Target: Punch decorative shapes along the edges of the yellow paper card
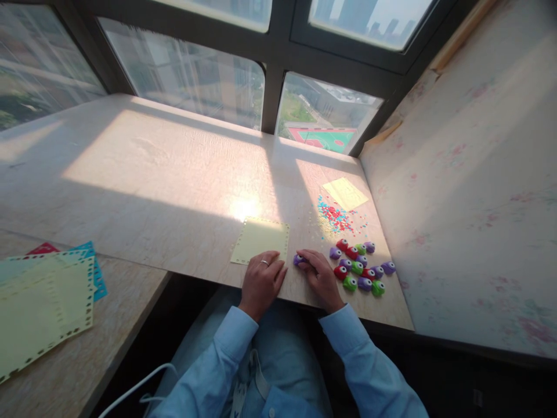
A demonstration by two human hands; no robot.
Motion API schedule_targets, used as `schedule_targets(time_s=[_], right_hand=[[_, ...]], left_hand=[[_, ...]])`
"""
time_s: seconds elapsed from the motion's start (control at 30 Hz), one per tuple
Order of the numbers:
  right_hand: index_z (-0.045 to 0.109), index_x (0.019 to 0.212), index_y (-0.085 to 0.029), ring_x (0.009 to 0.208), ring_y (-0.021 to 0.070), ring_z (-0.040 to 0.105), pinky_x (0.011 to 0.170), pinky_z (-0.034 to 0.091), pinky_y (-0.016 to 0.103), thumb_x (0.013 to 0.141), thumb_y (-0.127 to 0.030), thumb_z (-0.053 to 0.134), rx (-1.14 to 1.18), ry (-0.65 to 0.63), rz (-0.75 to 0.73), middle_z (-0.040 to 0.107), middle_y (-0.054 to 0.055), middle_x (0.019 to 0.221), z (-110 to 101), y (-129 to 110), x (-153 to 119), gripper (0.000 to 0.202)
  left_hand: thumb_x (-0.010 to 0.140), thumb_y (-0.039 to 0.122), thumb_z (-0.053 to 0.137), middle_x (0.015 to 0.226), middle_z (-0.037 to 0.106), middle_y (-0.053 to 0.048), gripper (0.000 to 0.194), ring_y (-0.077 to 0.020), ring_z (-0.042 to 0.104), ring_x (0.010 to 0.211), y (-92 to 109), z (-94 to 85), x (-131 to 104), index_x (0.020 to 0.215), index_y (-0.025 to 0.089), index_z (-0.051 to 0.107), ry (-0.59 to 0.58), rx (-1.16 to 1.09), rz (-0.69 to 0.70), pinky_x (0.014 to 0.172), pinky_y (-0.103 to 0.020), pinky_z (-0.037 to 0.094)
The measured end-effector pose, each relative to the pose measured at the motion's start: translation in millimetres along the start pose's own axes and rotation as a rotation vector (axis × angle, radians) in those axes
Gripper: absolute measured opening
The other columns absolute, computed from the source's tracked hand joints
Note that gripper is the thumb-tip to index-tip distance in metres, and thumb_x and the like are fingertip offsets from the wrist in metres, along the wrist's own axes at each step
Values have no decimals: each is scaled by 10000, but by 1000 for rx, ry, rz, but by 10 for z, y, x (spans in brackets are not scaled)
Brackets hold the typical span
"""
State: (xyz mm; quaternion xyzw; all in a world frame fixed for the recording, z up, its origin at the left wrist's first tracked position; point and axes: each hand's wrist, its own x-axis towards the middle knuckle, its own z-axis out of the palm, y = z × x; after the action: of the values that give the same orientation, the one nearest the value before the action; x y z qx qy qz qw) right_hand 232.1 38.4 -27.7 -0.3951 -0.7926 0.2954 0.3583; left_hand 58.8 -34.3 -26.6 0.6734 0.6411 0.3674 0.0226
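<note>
A pale yellow square sheet of paper with small punched holes along its edges lies on the ledge. My left hand, wearing a ring, has its fingers curled together over the sheet's near right corner. Just right of the sheet, my right hand is closed on a small purple craft punch, partly hidden by the fingers. Beside that hand, several more craft punches in red, green and purple stand in a cluster.
Red, blue and yellow paper bits are scattered behind the punches, near a smaller yellow sheet. At left, punched sheets lie stacked on another surface. A floral wall bounds the right side; windows stand behind.
</note>
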Motion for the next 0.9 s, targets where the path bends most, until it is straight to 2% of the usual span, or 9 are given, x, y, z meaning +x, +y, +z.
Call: schedule_targets(time_s=[0.13, 0.37, 0.6, 0.9], right_hand=[[707, 1136, -247, 1062, 239, 635, 944, 510, 426, 912, -223, 561, -7, 9, -5, 698, 89, 1123, -3, 4, -4, 268], [700, 1151, -242, 1057, 237, 648, 935, 493, 423, 928, -229, 573, -22, -27, -45, 710, 78, 1131, -11, -2, -20, 257], [690, 1167, -236, 1032, 224, 660, 904, 493, 391, 938, -214, 572, -13, -7, -80, 718, 72, 1112, 8, 37, -27, 258], [684, 1172, -245, 1056, 221, 662, 927, 508, 400, 940, -189, 561, 7, -1, -82, 716, 65, 1137, 7, 52, -30, 269]], left_hand=[[963, 232, 519, 1024, 700, -86, 182, -240, 632, 992, 9, 15, -4, 883, 167, 669, 38, -11, 15, 887, -413, 510], [981, 231, 486, 983, 687, -89, 170, -205, 633, 959, -6, 51, -5, 913, 161, 626, 130, -96, -73, 867, -361, 524], [970, 216, 507, 923, 667, -70, 150, -209, 609, 902, 17, 7, 8, 870, 166, 607, 68, -121, 0, 828, -368, 507], [963, 212, 525, 962, 675, -75, 133, -213, 618, 936, 19, 1, 1, 887, 161, 621, 53, -128, 57, 832, -366, 506]])
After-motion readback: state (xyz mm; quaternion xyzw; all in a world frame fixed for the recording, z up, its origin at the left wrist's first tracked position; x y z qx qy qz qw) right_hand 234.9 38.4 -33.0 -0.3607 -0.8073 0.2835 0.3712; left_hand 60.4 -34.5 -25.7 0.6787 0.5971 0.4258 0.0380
